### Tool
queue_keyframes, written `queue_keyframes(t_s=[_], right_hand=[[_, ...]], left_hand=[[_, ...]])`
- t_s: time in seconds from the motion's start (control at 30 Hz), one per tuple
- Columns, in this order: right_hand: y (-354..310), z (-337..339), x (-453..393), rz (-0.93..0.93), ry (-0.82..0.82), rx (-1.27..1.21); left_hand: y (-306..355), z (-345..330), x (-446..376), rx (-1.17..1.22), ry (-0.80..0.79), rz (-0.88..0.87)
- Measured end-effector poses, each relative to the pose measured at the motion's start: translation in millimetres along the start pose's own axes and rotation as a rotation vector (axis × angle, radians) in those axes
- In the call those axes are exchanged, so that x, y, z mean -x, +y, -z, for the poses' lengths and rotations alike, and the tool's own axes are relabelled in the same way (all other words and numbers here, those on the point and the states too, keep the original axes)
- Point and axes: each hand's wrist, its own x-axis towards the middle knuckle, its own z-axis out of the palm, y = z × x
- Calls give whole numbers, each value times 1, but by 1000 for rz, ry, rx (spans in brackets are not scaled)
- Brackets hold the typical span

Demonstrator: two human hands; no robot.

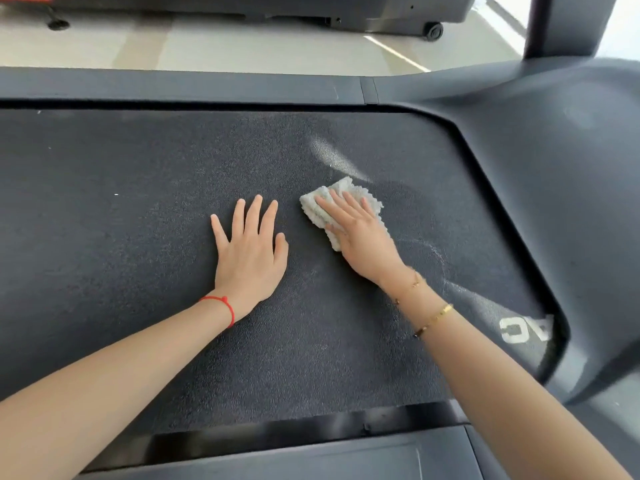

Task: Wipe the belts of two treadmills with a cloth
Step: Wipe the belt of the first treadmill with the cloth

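A dark textured treadmill belt point(138, 237) fills most of the head view. My right hand point(360, 237) presses flat on a folded white fluffy cloth point(313, 207) that lies on the belt right of centre. My left hand point(251, 251) rests palm down on the bare belt, fingers spread, a short gap left of the cloth. A pale dusty streak point(329, 154) marks the belt just beyond the cloth. Part of the cloth is hidden under my right palm.
Grey side rails run along the far edge point(207, 85) and the near edge point(311, 459) of the belt. The motor cover point(554, 168) rises at the right with an upright post point(568, 26). A second machine's base with a wheel point(433, 30) stands across the light floor.
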Motion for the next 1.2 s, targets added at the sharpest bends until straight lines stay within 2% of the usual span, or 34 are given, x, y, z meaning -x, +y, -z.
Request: queue_keyframes(t_s=[0.1, 0.23, 0.3, 0.37, 0.5, 0.57, 0.63, 0.67, 0.7, 0.77, 0.83, 0.93, 1.0, 1.07, 1.2], right_hand=[[42, 16, -11, 27, 80, 58], [110, 30, -65, -270, 127, 286], [125, 28, -99, -390, 98, 279], [119, 23, -131, -406, 79, 219], [56, -2, -180, -164, -12, 247], [23, -15, -191, 84, -49, 304], [18, -22, -191, 261, -70, 340], [27, -19, -190, 285, -74, 383], [44, -15, -192, 246, -56, 402], [84, -4, -190, 43, -16, 399], [129, 14, -179, -163, 46, 281], [177, 34, -153, -295, 45, 257], [185, 33, -141, -369, 68, 255], [174, 30, -131, -394, 83, 234], [131, 28, -95, -215, 58, 224]], left_hand=[[2, -1, -1, -12, -5, 3], [4, 0, -2, -32, -16, 8], [4, 0, -2, -45, -23, 12], [5, 1, -2, -56, -28, 20], [6, 2, -4, -67, -40, 23], [5, 2, -3, -80, -45, 23], [4, 2, -3, -87, -48, 18], [4, 1, -4, -88, -47, 16], [3, 1, -5, -88, -48, 13], [2, 2, -5, -82, -48, 12], [2, 1, -5, -78, -51, 14], [1, -1, -5, -78, -49, 24], [1, -1, -6, -75, -49, 30], [1, -1, -6, -65, -47, 30], [2, 0, -5, -57, -44, 23]])
